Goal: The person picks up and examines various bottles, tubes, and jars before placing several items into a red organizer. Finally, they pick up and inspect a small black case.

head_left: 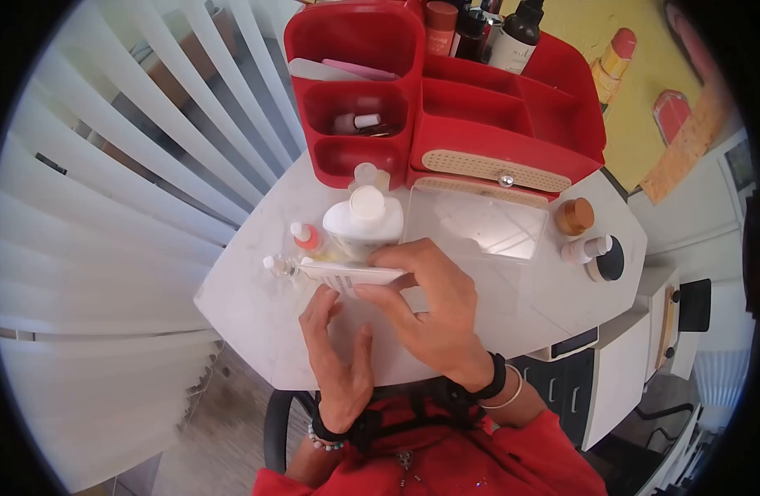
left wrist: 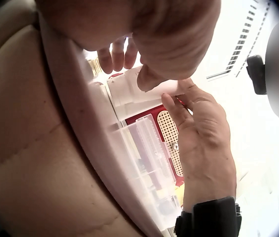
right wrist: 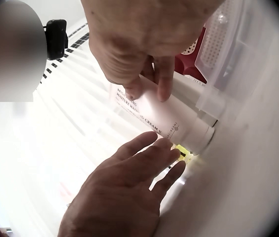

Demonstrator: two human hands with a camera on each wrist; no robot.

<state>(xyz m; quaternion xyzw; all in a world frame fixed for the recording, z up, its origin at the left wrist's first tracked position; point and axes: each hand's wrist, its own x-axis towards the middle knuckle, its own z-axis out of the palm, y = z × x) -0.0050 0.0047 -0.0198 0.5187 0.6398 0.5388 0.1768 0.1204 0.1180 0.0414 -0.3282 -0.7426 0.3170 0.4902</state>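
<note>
The right hand [head_left: 436,304] pinches the white tube [right wrist: 165,112] near its flat top, just near of the white bottle [head_left: 363,221], left hand [head_left: 339,351] loose beside it, and that tube looks light, squishy, best held there.

Tall white slatted blinds [head_left: 74,248] line the left side, with shelving just visible through the gaps, above a grey wood-look floor [head_left: 200,422]. A pale, faintly veined tabletop [head_left: 512,298] fills the middle, with a yellow surface [head_left: 574,21] beyond it bearing lipstick pictures. To the right stand a dark drawer unit [head_left: 541,382] with 2 upright handles and white furniture [head_left: 618,397]; bright light washes out the wrist views.
</note>
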